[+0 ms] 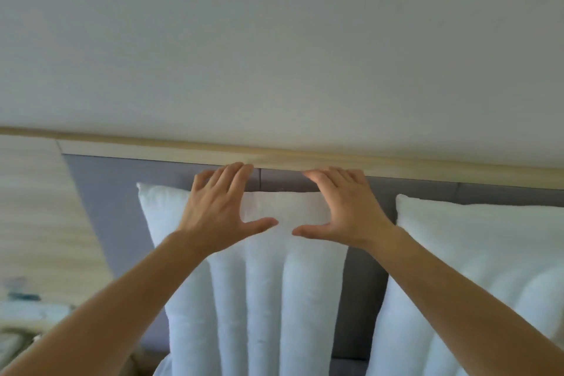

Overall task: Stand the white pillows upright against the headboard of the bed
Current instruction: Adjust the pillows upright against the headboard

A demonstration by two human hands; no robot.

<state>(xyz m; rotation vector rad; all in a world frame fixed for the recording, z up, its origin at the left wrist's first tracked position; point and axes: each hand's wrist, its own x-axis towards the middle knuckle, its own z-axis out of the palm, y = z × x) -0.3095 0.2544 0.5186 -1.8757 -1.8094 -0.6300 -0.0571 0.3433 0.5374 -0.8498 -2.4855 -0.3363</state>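
Observation:
Two white pillows stand upright against the grey padded headboard (100, 198). The left pillow (262, 290) is in the middle of the view and has vertical creases. The right pillow (476, 253) runs off the right edge. My left hand (216, 210) and my right hand (345, 207) lie flat on the top part of the left pillow, fingers spread, thumbs pointing at each other. Neither hand grips anything. The bases of the pillows are out of view.
A pale wooden rail (305, 159) caps the headboard, with a plain white wall (274, 40) above. At the left are a light wood panel (33, 217) and blurred items on a bedside surface (27, 311).

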